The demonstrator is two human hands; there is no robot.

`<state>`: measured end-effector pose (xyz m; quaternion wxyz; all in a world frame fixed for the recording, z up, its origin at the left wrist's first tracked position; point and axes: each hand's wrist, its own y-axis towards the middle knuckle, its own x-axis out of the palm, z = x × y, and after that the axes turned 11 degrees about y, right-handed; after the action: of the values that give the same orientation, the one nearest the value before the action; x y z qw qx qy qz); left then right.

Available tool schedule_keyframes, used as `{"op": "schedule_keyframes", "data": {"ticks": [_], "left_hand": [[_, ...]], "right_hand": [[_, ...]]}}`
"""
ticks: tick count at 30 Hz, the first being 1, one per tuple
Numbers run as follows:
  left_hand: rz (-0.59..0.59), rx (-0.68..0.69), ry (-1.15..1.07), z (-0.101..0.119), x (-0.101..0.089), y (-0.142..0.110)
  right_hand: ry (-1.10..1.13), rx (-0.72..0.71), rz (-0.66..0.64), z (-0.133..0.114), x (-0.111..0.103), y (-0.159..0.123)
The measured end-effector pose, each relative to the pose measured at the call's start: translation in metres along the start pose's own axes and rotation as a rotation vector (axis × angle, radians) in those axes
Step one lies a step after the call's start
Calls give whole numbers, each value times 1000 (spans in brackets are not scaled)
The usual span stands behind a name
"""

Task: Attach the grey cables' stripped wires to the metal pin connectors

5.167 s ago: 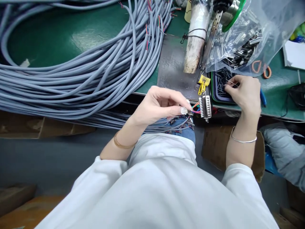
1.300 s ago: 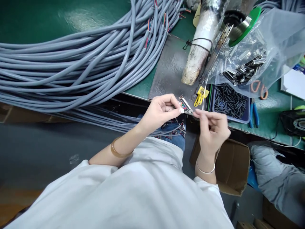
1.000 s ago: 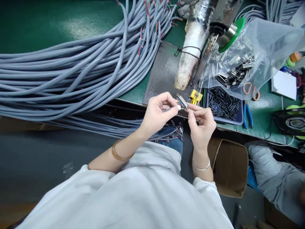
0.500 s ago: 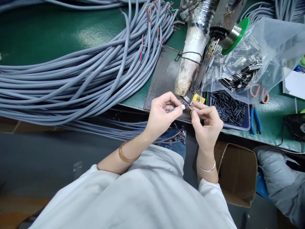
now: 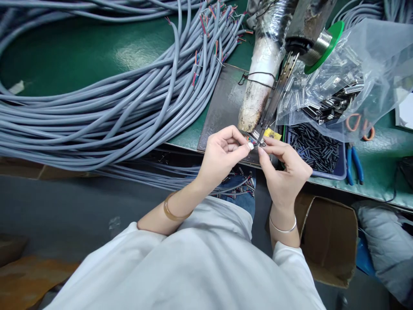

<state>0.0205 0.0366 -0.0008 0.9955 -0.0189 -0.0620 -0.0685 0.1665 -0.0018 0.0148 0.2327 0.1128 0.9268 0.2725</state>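
Observation:
My left hand (image 5: 222, 153) pinches a small metal connector (image 5: 253, 137) that has coloured wires running into it. It holds the connector at the table's front edge, just below the tip of a wrapped soldering tool (image 5: 263, 77). Thumb and forefinger of my right hand (image 5: 284, 165) are pinched together and meet the connector from the right. What they pinch is too small to make out. A grey cable runs from the connector down past my lap.
A big coil of grey cables (image 5: 97, 99) fills the green table (image 5: 64, 51) at the left. A blue tray of black tubing pieces (image 5: 314, 148) sits right of my hands, under a clear bag of connectors (image 5: 335, 82). Blue pliers (image 5: 353, 161) lie beside it. A cardboard box (image 5: 332, 241) stands below.
My right hand left the blue tray and came to the connector. Both hands then lifted the connector up to the soldering tool's tip.

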Motion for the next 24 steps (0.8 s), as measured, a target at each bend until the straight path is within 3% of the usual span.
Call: {"op": "schedule_keyframes", "data": {"ticks": [6, 18, 24], "left_hand": [[-14, -26, -27, 2, -1, -2], [5, 10, 19, 5, 1, -2], [-13, -26, 36, 2, -1, -2]], "right_hand": [[33, 63, -1, 3, 1, -6], [-33, -18, -1, 2, 2, 2], [19, 7, -6, 5, 1, -4]]}}
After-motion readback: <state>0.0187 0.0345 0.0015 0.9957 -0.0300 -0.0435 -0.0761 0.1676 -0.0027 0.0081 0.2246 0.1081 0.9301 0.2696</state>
